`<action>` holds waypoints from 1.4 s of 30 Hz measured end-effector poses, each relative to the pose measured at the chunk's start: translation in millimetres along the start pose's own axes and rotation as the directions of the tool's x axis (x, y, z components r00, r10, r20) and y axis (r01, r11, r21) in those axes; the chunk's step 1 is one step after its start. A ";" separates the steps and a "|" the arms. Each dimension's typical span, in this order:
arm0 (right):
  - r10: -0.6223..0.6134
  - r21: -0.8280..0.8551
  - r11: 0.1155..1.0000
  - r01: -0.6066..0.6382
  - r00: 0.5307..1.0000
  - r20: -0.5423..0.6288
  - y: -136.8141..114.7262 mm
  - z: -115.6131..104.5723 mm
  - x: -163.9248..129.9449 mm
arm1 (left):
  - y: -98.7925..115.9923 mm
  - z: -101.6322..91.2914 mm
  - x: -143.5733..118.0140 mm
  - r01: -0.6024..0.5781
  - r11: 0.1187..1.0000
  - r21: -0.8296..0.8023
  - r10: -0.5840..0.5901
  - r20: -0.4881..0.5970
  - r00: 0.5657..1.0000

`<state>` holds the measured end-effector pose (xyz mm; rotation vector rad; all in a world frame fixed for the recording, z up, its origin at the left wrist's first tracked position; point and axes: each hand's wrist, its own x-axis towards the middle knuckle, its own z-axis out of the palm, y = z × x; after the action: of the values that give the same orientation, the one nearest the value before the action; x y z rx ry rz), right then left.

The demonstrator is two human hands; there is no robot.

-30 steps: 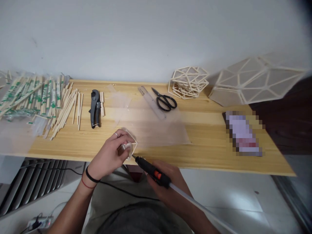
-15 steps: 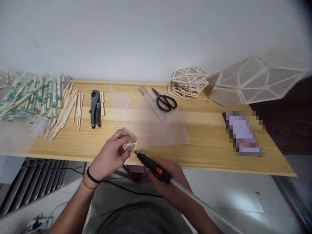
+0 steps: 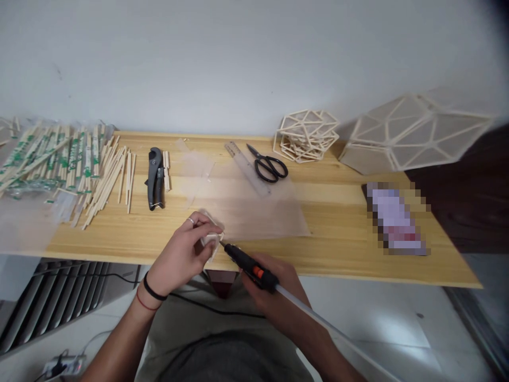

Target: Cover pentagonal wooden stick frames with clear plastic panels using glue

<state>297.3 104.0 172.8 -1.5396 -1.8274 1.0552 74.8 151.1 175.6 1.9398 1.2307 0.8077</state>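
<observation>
Gluing step, at the table's (image 3: 318, 254) near edge: left hand (image 3: 181, 254) pinches a small stick frame (image 3: 212, 239); right hand (image 3: 274, 294) grips the glue gun (image 3: 248, 265), nozzle at a joint. The next move likely calls for a steady frame and a small bead.

You've got a wooden surface (image 3: 338, 212) against a white wall. Far left: a heap of chopsticks (image 3: 59, 164), some in green-printed wrappers, some bare. Just right of them, black pruning shears (image 3: 155, 178) with short cut sticks (image 3: 167, 170) alongside. Mid-back: clear ruler (image 3: 242, 164) touching black scissors (image 3: 268, 164), both on a translucent sheet (image 3: 258, 212). Behind, a stack of stick frames (image 3: 306, 135); a large panelled stick shell (image 3: 413, 132) far right. Blurred-out phone (image 3: 395, 217) near the right edge.
</observation>
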 end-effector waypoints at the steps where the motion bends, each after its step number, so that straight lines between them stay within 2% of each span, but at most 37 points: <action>1: 0.004 0.000 1.000 -0.004 1.000 -0.003 -0.2 0.2 0.4 | -0.2 0.6 -0.1 0.004 1.000 0.006 -0.004 -0.002 1.000; 11: 0.031 0.006 0.999 -0.031 0.999 -0.041 -1.5 2.0 3.3 | -1.3 4.3 0.2 0.003 0.998 0.062 -0.002 -0.012 1.000; 19: 0.063 -0.001 0.998 -0.063 0.996 -0.058 -5.0 2.0 4.2 | 0.3 1.8 -0.1 0.044 0.997 0.059 -0.044 0.007 0.999; 29: 0.048 0.031 0.999 -0.045 0.993 -0.106 -5.7 2.6 5.6 | -2.0 4.5 -2.8 -0.030 0.998 0.055 0.033 -0.055 0.998; 35: 0.113 0.116 0.988 -0.102 0.989 -0.097 -8.8 -2.7 7.8 | 4.7 8.2 -9.9 -0.043 0.989 0.140 0.055 -0.081 0.995; 42: 0.097 0.150 0.986 -0.070 0.979 -0.178 -6.8 -3.4 9.3 | 10.8 12.8 -19.0 -0.050 0.948 0.314 0.071 -0.056 0.996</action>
<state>294.2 113.5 179.5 -1.5832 -1.5406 1.0208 83.5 127.4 174.5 2.2275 1.4152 0.7493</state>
